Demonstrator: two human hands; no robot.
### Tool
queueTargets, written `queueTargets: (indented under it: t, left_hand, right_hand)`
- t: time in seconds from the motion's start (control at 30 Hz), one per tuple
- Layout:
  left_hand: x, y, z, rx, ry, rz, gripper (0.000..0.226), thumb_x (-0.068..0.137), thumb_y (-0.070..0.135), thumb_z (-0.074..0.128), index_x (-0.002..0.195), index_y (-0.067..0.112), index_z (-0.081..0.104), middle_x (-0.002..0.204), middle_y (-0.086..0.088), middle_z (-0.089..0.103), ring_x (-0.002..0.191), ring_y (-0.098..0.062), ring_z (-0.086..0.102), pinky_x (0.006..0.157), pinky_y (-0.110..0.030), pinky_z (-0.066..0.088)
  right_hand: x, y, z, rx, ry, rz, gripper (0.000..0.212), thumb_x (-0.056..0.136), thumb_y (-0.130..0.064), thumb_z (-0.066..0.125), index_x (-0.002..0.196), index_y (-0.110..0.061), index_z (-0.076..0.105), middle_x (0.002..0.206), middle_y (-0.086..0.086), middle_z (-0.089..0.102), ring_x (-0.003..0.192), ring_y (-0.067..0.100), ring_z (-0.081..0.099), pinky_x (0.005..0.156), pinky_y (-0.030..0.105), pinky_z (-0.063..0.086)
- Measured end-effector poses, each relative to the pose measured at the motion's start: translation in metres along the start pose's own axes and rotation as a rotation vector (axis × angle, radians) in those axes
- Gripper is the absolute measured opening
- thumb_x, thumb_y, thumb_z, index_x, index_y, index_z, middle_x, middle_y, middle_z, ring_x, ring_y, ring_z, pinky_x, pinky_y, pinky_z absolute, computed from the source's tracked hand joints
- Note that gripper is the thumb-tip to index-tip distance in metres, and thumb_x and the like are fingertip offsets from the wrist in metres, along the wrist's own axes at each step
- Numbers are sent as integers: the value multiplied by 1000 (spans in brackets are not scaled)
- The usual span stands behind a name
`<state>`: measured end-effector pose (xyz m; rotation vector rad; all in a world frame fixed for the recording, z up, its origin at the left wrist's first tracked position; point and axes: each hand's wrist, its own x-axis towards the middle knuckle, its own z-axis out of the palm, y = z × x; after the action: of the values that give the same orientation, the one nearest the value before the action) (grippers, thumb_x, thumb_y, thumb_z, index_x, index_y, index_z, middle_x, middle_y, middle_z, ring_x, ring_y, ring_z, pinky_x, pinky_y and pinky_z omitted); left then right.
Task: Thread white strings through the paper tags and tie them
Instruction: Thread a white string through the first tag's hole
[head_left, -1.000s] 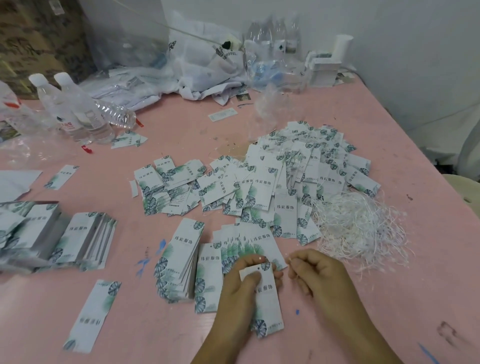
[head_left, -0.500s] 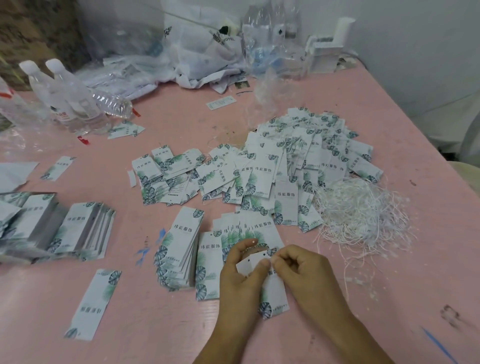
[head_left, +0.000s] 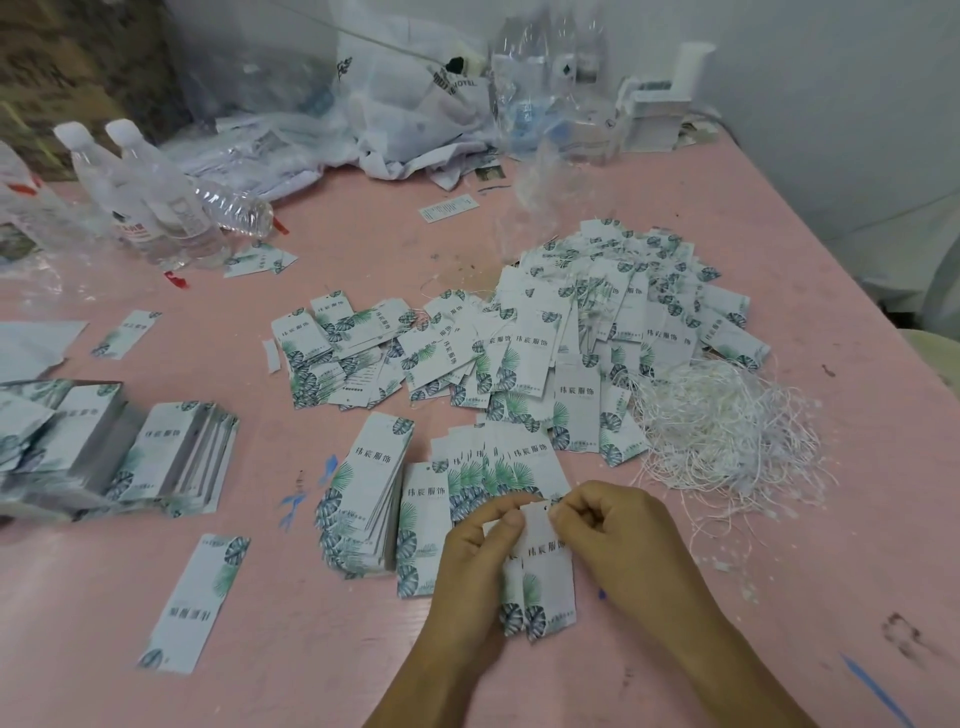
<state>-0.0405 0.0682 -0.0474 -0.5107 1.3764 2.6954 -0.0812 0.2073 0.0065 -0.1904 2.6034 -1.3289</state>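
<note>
A white paper tag (head_left: 545, 577) with green leaf print stands upright near the table's front edge. My left hand (head_left: 478, 561) pinches its top left corner between thumb and fingers. My right hand (head_left: 618, 540) has its curled fingertips at the tag's top right, by the punched hole; any string between them is too thin to make out. A tangle of white strings (head_left: 727, 431) lies just right of my hands. A big heap of loose tags (head_left: 597, 332) with strings lies behind, and small tag stacks (head_left: 374, 499) sit left of my hands.
Taller tag stacks (head_left: 156, 457) stand at the left edge, with a single tag (head_left: 200, 603) lying nearer me. Water bottles (head_left: 150, 197) and crumpled plastic bags (head_left: 415, 104) crowd the back of the pink table (head_left: 779, 623). The table's right edge runs diagonally by a white wall.
My right hand has moved left, from apart onto the tag's top edge. The tag now sits gripped between both hands, and the view has shifted slightly.
</note>
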Motion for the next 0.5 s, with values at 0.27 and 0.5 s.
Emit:
queueTargets:
  t: [0.27, 0.5]
  left_hand:
    - [2, -2, -3, 156, -50, 9, 26, 74, 27, 71, 95, 11, 72, 84, -20, 69, 72, -27, 62, 65, -35, 51]
    - [0, -1, -5, 233, -114, 38, 27, 72, 20, 85, 94, 9, 72, 85, -18, 71, 66, -26, 65, 57, -31, 53]
  right_hand:
    - [3, 1, -10, -39, -117, 37, 17, 84, -33, 67, 68, -28, 66, 63, -6, 66, 50, 2, 53, 53, 35, 51]
    - [2, 5, -18, -62, -239, -12, 12, 85, -32, 66, 74, -31, 64, 56, -13, 57, 49, -1, 44, 52, 23, 36]
